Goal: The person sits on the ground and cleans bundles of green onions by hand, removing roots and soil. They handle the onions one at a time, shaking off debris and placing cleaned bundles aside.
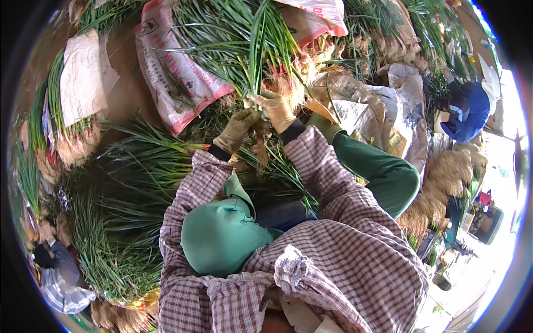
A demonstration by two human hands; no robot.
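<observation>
My left hand (238,128), in a pale work glove, pinches the lower stem of a green onion plant (256,62). My right hand (275,109), gloved too, closes around the same plant a little higher up. Its long leaves point away from me, and a tuft of stringy roots (261,153) hangs out below my fingers. How many stalks are in the grip is hidden by the gloves. Just beyond my hands lies a large heap of green onions (225,31) with reddish stem bases and bushy pale roots (287,83).
Printed woven sacks (166,70) lie under the heap. Loose green onions (145,154) spread on my left, and crumpled sacks (366,108) lie to the right. Covered bundles (79,137) stand at far left. One person (468,108) works at right, another (60,266) at lower left.
</observation>
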